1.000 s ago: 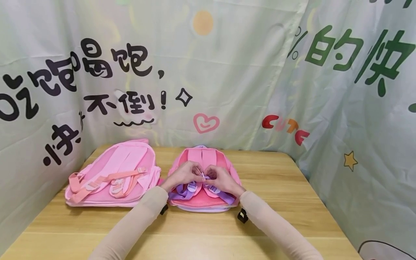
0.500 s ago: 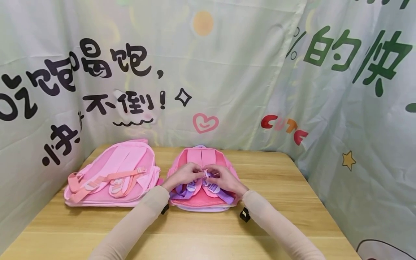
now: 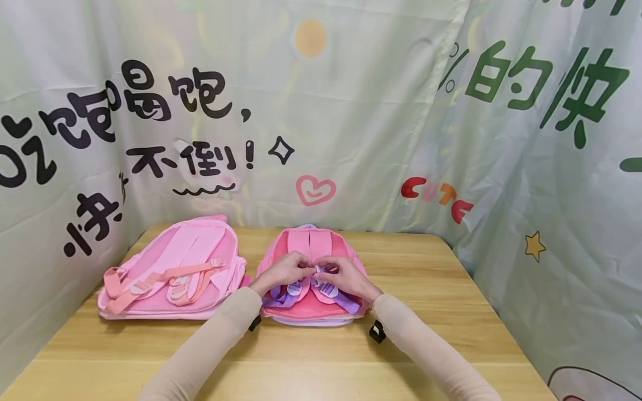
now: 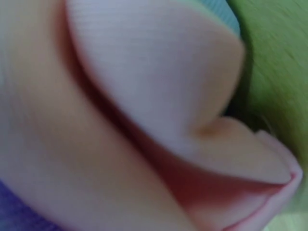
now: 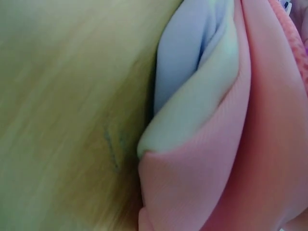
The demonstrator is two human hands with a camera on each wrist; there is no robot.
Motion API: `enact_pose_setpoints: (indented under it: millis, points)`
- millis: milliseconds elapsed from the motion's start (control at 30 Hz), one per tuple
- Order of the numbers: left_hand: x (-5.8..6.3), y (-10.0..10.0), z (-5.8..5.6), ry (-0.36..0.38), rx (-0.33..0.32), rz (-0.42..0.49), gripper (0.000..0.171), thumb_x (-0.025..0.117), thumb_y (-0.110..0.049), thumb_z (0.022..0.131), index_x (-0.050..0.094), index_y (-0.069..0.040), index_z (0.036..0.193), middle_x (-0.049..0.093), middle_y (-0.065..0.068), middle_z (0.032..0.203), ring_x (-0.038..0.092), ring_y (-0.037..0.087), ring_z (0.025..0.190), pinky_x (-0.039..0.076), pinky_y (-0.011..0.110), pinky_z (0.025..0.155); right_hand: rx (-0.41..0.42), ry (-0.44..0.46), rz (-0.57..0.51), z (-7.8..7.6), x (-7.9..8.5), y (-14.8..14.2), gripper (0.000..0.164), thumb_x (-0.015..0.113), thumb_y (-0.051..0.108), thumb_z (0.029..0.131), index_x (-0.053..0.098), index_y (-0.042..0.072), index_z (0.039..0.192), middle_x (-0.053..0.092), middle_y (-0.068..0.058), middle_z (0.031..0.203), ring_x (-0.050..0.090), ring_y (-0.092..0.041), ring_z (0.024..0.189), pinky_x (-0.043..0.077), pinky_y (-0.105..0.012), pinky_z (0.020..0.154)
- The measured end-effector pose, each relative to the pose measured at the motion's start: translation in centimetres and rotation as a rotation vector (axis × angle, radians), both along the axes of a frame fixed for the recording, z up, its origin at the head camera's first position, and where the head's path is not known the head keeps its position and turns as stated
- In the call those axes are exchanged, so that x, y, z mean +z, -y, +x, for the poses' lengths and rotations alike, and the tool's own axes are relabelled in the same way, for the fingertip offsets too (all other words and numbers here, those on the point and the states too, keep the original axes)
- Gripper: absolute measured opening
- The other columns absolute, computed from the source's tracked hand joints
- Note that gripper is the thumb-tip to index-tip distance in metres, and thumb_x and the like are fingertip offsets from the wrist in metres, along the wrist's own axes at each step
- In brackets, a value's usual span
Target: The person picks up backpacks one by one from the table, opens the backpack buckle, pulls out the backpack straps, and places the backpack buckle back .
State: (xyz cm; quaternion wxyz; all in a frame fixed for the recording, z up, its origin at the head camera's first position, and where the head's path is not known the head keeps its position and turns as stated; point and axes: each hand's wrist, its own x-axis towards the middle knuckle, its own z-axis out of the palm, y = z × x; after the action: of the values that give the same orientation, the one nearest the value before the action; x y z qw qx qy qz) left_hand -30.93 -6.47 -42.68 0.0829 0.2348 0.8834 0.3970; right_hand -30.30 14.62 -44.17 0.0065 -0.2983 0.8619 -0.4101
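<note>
A pink backpack [image 3: 310,239] lies on the table with its shoulder-strap side facing up. Over its middle, my left hand [image 3: 287,269] and right hand [image 3: 347,274] meet, fingertips close together. Both hands pinch a small pale lilac buckle [image 3: 317,269], partly covered by the fingers; whether its halves are joined is too small to tell. Purple webbing straps [image 3: 347,302] with pale adjusters hang below the hands. The left wrist view is filled by blurred pink fabric [image 4: 154,72]. In the right wrist view, the bag's pink side [image 5: 192,187] rests against the wood.
To the left lies a second, lighter pink backpack [image 3: 175,239] with orange straps, close beside the first. Both are on a wooden table [image 3: 321,362]. Printed fabric curtains [image 3: 361,139] enclose the back and sides.
My right hand has shifted slightly right and its fingers have changed their hold at the buckle. The left hand stays nearly in place. The head view has drifted slightly.
</note>
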Motion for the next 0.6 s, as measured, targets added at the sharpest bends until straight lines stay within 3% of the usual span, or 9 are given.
enact_pose_setpoints:
  millis: [267,600]
  points:
    - [0.1,0.0,-0.1,-0.017,-0.009,0.009,0.015,0.064,-0.024,0.094,0.074,-0.013,0.096,0.069,-0.003,0.084,0.056,0.009,0.072,0.045,0.025,0.067,-0.034,-0.021,0.018,-0.2,0.2,-0.4,0.028,0.075,0.029,0.087,0.071,0.021,0.114,0.073,0.006,0.105,0.066,-0.010,0.096,0.052,-0.030,0.087]
    - [-0.2,-0.1,-0.4,-0.025,0.010,0.006,0.013,0.065,-0.023,0.093,0.073,-0.015,0.088,0.068,-0.005,0.078,0.055,0.008,0.068,0.046,0.026,0.065,-0.026,0.013,0.010,-0.6,0.4,-1.2,0.035,0.076,0.027,0.086,0.070,0.010,0.116,0.073,0.000,0.107,0.065,-0.015,0.097,0.052,-0.034,0.088]
